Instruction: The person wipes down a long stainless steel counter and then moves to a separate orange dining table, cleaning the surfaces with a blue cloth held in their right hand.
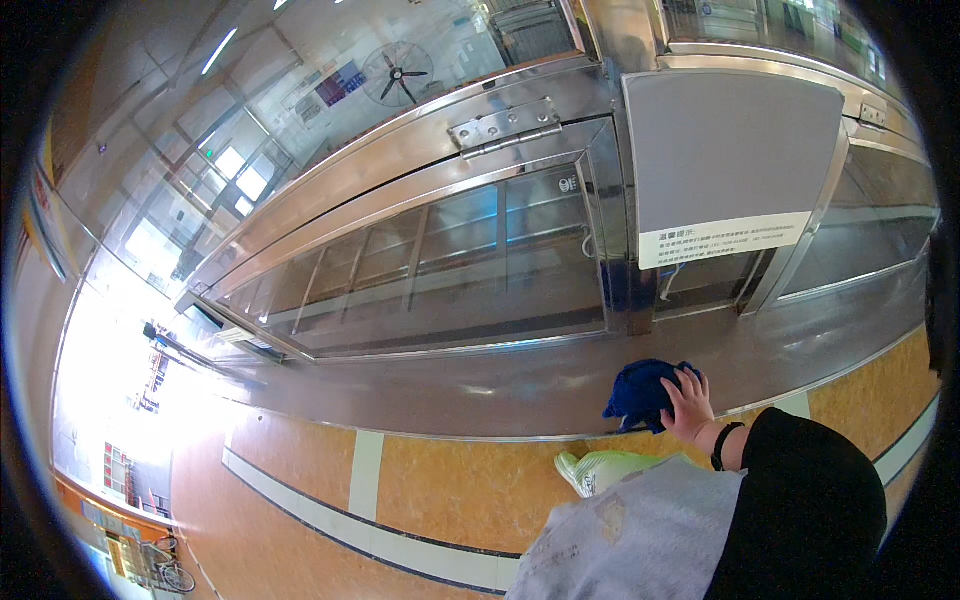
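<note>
My right hand (pixel 688 409) is pressed on a bunched dark blue cloth (pixel 642 393). Its fingers curl over the cloth's right side, and the thumb lies at the lower edge. Under the cloth is the front strip of a stainless steel counter (pixel 480 397), close to its edge. A black band (pixel 725 446) circles the wrist below a black sleeve (pixel 814 480). My left hand is out of view.
Behind the counter strip stand steel-framed glass panels (pixel 450 255) with a hinge (pixel 510 129). A grey board (pixel 735 150) bearing printed writing hangs at the right. Below are the tiled floor (pixel 465 487), my light green shoe (pixel 600 469) and a grey apron (pixel 637 532).
</note>
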Available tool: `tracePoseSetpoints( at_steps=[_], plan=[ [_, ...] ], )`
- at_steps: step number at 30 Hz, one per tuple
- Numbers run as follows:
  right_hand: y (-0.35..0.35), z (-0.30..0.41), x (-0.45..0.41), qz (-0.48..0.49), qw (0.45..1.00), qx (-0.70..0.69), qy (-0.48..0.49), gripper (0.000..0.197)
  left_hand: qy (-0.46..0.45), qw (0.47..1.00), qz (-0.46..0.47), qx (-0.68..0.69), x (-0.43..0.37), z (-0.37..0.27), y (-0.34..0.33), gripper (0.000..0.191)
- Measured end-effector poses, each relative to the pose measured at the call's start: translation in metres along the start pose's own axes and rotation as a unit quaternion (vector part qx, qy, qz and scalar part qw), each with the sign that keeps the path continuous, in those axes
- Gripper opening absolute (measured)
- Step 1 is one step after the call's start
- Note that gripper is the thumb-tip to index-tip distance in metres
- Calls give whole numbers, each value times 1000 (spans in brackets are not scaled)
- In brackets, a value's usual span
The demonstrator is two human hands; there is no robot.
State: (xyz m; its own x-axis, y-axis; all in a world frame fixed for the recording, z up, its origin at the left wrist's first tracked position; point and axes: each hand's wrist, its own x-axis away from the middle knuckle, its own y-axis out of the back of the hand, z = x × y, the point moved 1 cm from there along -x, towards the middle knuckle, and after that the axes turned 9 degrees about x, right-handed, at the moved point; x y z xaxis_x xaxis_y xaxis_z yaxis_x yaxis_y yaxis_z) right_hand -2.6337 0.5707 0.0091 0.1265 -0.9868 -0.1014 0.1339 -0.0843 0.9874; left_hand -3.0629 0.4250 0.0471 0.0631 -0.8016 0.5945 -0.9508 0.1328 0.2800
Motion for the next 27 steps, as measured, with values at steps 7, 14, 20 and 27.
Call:
tracePoseSetpoints(
  at_steps=[7, 14, 20, 27],
  plan=[
    [3, -2, 1, 1, 1000, -2, -8, 62, -5, 1000, 10, -20, -15, -16, -1, 36],
    [8, -1, -1, -2, 1000, -2, 4, 63, -1, 999, 12, -35, -25, -27, 5, 36],
    [5, -1, 2, 6, 1000, 2, 1, 63, 4, 999, 15, -49, -29, -32, 10, 36],
    [10, -2, 2, 16, 1000, -3, 2, 66, 12, 998, 24, -55, -28, -30, 12, 36]
  ],
)
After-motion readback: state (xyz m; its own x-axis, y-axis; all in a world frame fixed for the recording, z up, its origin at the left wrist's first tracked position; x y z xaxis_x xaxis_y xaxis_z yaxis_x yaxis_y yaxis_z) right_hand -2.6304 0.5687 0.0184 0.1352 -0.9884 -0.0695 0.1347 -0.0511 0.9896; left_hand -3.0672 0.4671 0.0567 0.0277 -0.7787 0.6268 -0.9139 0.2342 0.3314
